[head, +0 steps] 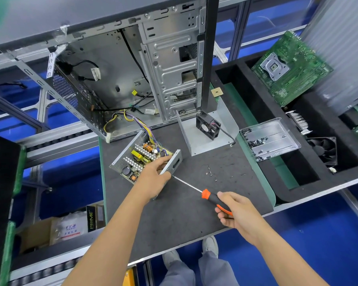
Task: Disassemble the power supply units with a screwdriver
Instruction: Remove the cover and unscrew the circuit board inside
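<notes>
An opened power supply unit [142,159] lies on the dark tabletop [194,207] near its left edge, its cover off so the circuit board with coils, capacitors and heat sinks shows. The left hand [153,176] grips the unit's metal end wall, fingers curled over its top edge and thumb on the near side. The right hand [236,211] holds one screwdriver [213,198] by its orange-and-black handle, fingers wrapped round it; the thin shaft runs up and left, its tip at the lower corner of the end wall, just beside the left hand. A bundle of coloured wires [132,118] runs from the unit up towards the open computer case [132,69] standing behind it, which crowds the far side of the work area. Just right of the unit, a few loose screws [210,172] lie scattered on the tabletop; their number is too small to tell exactly. Behind them sits a bent metal cover [207,137] with one small black fan [208,125] standing on it. To the right, a metal tray [277,137] holds many dark screws. Further right, black foam compartments hold one green motherboard [289,67], a larger black fan [323,149] and a finned heat sink [298,120].
</notes>
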A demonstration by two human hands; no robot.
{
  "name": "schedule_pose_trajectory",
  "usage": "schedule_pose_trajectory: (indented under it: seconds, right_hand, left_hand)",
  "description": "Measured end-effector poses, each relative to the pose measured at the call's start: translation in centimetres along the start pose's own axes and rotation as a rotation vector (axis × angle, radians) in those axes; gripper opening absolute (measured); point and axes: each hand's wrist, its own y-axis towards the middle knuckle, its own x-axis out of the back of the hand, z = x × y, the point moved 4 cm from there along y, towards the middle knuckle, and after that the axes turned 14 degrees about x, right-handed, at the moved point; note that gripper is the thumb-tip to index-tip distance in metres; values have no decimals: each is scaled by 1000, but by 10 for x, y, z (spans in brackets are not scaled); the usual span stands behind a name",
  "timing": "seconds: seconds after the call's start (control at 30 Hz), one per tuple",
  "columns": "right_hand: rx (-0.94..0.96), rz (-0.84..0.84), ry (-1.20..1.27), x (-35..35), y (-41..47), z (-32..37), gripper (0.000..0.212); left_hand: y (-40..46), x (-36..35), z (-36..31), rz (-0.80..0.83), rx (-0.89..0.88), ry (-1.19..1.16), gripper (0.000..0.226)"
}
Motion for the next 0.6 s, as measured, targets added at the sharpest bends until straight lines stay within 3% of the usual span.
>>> schedule_pose_trajectory:
  seconds: [0.6]
  right_hand:
    - [-7,-48,110,3,9,-6,28]
  left_hand:
    - [-3,2,1,-88,-25,39,54]
